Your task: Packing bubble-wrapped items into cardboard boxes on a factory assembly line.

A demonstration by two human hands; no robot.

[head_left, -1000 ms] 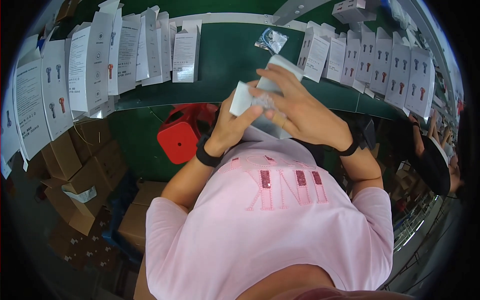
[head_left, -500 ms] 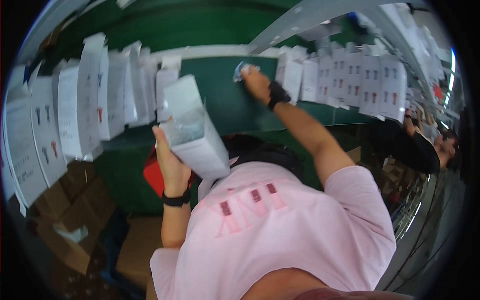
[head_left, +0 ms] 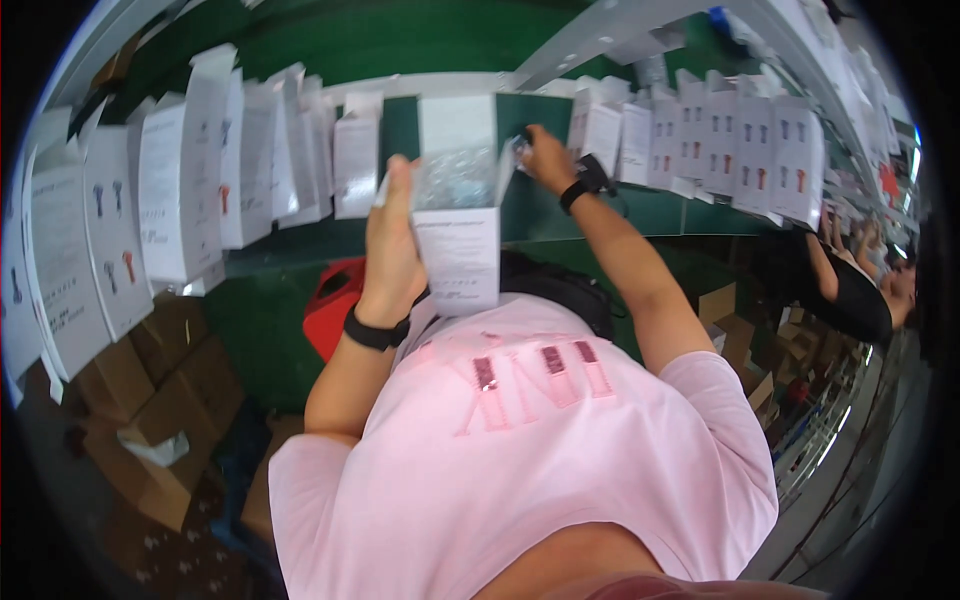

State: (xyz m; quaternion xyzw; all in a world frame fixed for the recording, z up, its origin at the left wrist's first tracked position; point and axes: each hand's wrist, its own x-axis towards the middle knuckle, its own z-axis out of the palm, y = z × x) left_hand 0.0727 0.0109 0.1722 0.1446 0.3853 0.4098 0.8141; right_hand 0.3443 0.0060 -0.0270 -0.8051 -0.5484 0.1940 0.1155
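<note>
My left hand [head_left: 393,250] is wrapped round the left side of a tall white carton [head_left: 457,260], its thumb up along the edge. The carton's top flap stands up, and clear bubble wrap [head_left: 455,178] fills the mouth. To the right, above the green bench, my right hand [head_left: 548,163] pinches a small packet [head_left: 519,150], clear and bluish, close to the carton's right flap. The fingers partly cover the packet, so its contents cannot be made out. Close to my right wrist is a black object [head_left: 597,174] with what looks like a thin cord.
Rows of white printed cartons, many with raised flaps, stand left [head_left: 180,200] and right [head_left: 745,150] along the green bench [head_left: 540,220]. A red container [head_left: 335,305] is below the bench edge. Brown cardboard boxes [head_left: 165,400] sit lower left. Another person [head_left: 850,285] works at far right.
My left hand has brought the carton rightward and turned it more upright, its open mouth now close to my right hand. My right hand has shifted slightly right, with the packet still in its fingers.
</note>
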